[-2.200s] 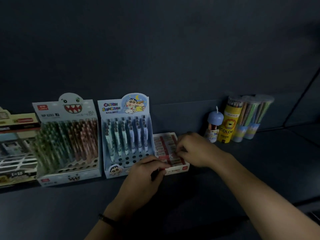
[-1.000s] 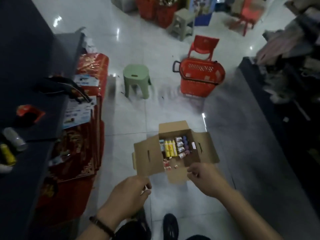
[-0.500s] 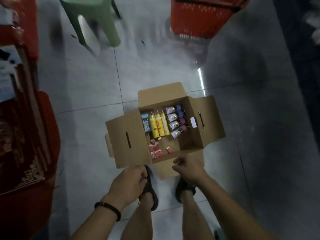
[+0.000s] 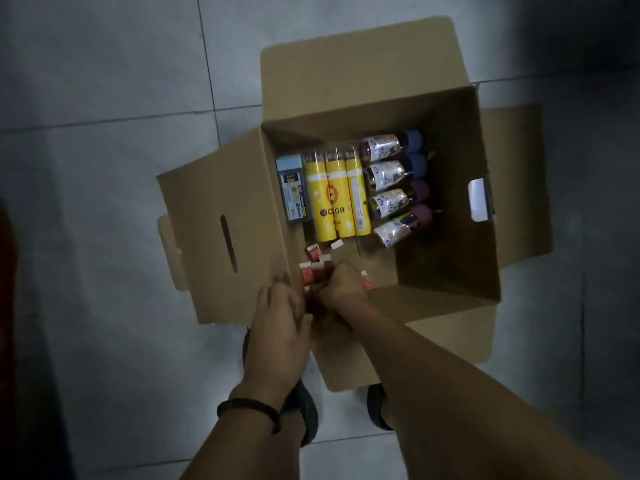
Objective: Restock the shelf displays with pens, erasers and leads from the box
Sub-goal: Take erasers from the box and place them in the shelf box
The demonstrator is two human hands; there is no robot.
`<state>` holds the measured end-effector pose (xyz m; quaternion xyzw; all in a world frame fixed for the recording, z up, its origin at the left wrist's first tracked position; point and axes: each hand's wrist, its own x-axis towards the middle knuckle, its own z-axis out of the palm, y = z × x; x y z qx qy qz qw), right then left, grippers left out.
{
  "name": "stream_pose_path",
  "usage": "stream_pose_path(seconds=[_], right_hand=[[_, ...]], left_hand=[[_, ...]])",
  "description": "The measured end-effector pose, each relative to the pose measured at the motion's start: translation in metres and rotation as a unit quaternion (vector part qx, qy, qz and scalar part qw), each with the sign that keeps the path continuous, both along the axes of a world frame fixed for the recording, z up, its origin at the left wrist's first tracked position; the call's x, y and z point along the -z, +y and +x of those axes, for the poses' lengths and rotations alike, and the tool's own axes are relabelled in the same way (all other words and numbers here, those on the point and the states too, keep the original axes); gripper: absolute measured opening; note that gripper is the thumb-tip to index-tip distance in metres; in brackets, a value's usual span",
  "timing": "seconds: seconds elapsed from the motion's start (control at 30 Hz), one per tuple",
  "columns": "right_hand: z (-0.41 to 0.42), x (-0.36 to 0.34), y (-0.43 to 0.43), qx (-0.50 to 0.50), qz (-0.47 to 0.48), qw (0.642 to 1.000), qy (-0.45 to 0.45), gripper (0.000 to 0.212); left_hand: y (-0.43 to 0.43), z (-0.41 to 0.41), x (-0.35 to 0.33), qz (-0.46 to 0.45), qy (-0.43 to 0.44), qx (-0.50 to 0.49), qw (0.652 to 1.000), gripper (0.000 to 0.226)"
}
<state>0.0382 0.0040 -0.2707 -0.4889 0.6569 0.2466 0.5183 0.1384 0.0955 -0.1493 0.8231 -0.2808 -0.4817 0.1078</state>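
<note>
Reaching into the open brown cardboard box (image 4: 450, 237) on the grey tiled floor (image 4: 104, 202) for small red-and-white erasers (image 4: 313, 270).
The right hand (image 4: 343, 284) is bunched over the loose erasers in the box's near left corner; its grip is hidden under the knuckles, so whether it is clamped on one I cannot tell. The left hand (image 4: 277, 306) rests at the near edge, fingers fairly straight, grip apart and holding nothing. Much seems left: three yellow coloured-pencil tubes (image 4: 337, 199), a pale blue lead case (image 4: 294, 192) and four clear tubes with blue and purple caps (image 4: 391, 178) lie untouched inside. The shelf displays are out of view, so what is already stocked cannot be judged.
</note>
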Motion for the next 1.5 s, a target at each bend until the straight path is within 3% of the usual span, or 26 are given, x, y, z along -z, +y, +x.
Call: stream_pose_path(seconds=[0.2, 0.4, 0.47, 0.57, 0.7, 0.8, 0.87, 0.97, 1.03, 1.23, 1.4, 1.5], right_hand=[[0.001, 0.025, 0.007, -0.008, 0.010, 1.000, 0.024, 0.047], [-0.006, 0.029, -0.001, -0.045, 0.037, 0.998, -0.018, 0.052], [-0.010, 0.029, -0.002, -0.048, 0.029, 0.998, -0.031, 0.046], [-0.019, 0.022, -0.004, -0.022, 0.016, 0.999, -0.047, 0.017], [-0.026, -0.019, -0.012, 0.055, 0.024, 0.992, -0.108, 0.019], [-0.024, -0.083, -0.029, 0.096, 0.032, 0.978, -0.185, 0.010], [-0.018, -0.144, -0.039, 0.092, 0.029, 0.968, -0.233, 0.008], [-0.007, -0.237, -0.045, 0.006, -0.014, 0.964, -0.265, 0.023], [0.002, -0.299, -0.049, -0.065, -0.044, 0.961, -0.265, 0.036], [0.012, -0.468, -0.049, -0.173, -0.104, 0.943, -0.264, 0.040], [0.018, -0.602, -0.038, -0.154, -0.102, 0.943, -0.276, 0.045], [0.024, -0.671, -0.023, -0.111, -0.127, 0.944, -0.284, 0.031]], left_hand=[[0.002, -0.003, 0.005, 0.006, -0.010, 0.001, 1.000, 0.033], [-0.004, -0.004, 0.008, 0.011, -0.009, 0.002, 1.000, 0.036], [-0.003, -0.003, 0.009, 0.004, -0.005, 0.003, 1.000, 0.036], [-0.001, 0.002, 0.009, -0.005, 0.006, -0.002, 1.000, 0.034], [-0.002, 0.008, 0.001, -0.017, 0.031, -0.090, 0.995, 0.021], [-0.011, 0.011, -0.029, -0.032, 0.062, -0.190, 0.979, 0.006], [-0.021, 0.014, -0.064, -0.033, 0.129, -0.252, 0.959, 0.011], [-0.036, 0.022, -0.129, -0.042, 0.295, -0.342, 0.891, 0.028], [-0.040, 0.027, -0.175, -0.058, 0.363, -0.351, 0.861, 0.031], [-0.034, 0.042, -0.320, -0.119, 0.375, -0.330, 0.858, 0.029], [-0.013, 0.047, -0.442, -0.150, 0.367, -0.363, 0.843, 0.026], [0.009, 0.049, -0.518, -0.163, 0.343, -0.432, 0.818, 0.018]])
